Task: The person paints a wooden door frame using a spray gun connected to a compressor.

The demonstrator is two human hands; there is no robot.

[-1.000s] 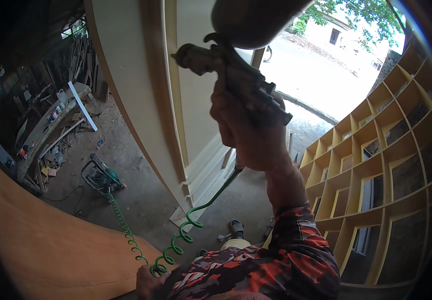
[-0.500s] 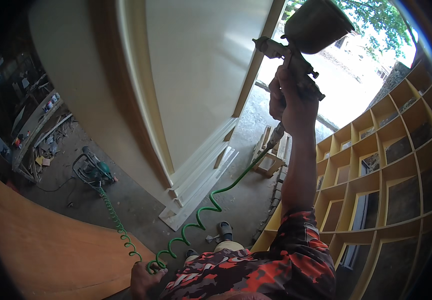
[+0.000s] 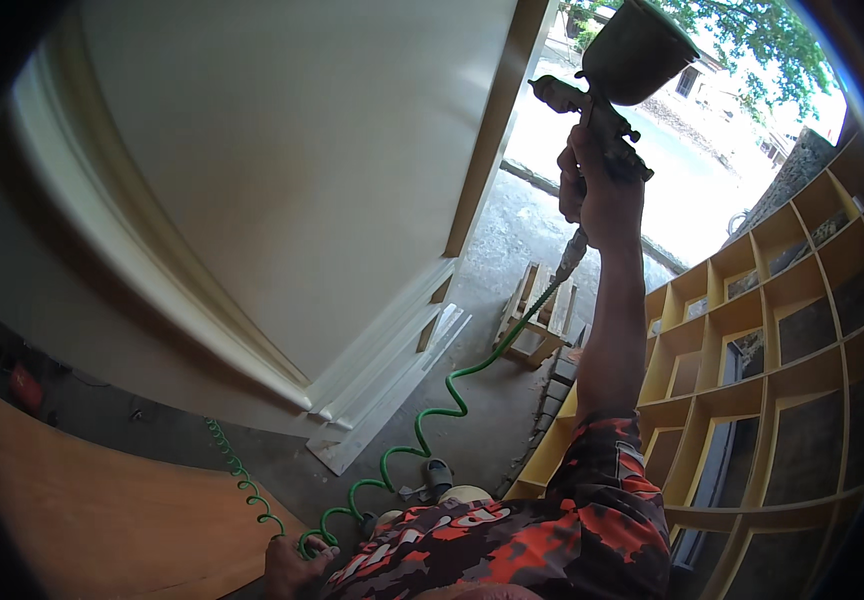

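Right hand [image 3: 600, 195]: raised overhead, fingers [image 3: 574, 170] clenched round the grip of a spray gun [image 3: 602, 110], its dark cup above the fingers and its nozzle pointing away from them toward the edge of the cream panel [image 3: 302, 170].

Left hand [image 3: 292, 568]: low at the frame's bottom, fingers closed on the green coiled air hose [image 3: 432, 420], gathering its slack.

Air hose: runs from below the right fingers down across the concrete floor [image 3: 472, 450] to the left fingers, then on in tight coils.

Surroundings: yellow cubby shelving [image 3: 772, 340] to the outside of the right arm; a small wooden stand [image 3: 532, 320] beneath the gun; an orange board [image 3: 82, 500] beside the left hand.

Risks, as judged: the hose could snag on the stand or on trim strips lying on the floor and jerk the gun; overspray could drift onto the shelving; the tilted cup could drip.
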